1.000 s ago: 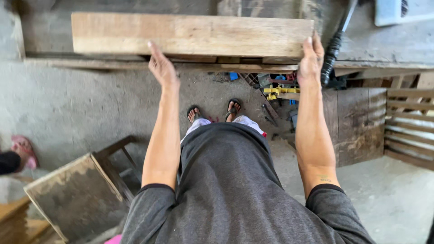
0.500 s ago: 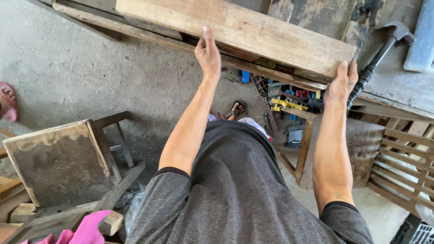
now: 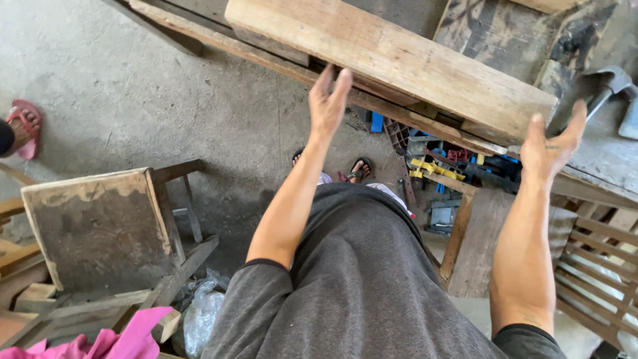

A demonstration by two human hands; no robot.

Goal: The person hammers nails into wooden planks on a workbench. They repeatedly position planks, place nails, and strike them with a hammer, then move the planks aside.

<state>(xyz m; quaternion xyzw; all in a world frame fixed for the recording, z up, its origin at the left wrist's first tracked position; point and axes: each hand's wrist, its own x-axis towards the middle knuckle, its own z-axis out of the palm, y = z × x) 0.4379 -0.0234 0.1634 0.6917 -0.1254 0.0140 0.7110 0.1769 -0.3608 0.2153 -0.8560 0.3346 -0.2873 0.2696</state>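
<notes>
1. Since the earlier frame both hands have come off the wooden plank (image 3: 392,63); half a second ago each gripped its near edge, now neither visibly touches it.
2. Location of the plank: it rests on the tabletop (image 3: 598,159), lying over a thinner strip of timber (image 3: 219,43), with its near end projecting toward the person.
3. Long axis: it runs from upper left to lower right across the view, so the near long edge faces both hands.
4. Left hand (image 3: 327,103): raised, palm turned inward, fingers (image 3: 342,83) extended and released, holding nothing. It sits just beneath the plank's near edge, around mid-length.
5. Right hand (image 3: 550,149): raised, palm open, fingers spread and released, empty. It stands just beside the plank's lower-right end corner.
6. The right hand looks slightly nearer to the wood, though contact cannot be confirmed at either hand.
7. Both forearms are stretched forward and upward, elbows nearly straight.
8. Surroundings: a hammer (image 3: 598,86) lies on the tabletop beyond the right hand; a worn wooden stool (image 3: 100,226) stands on the floor at left.
</notes>
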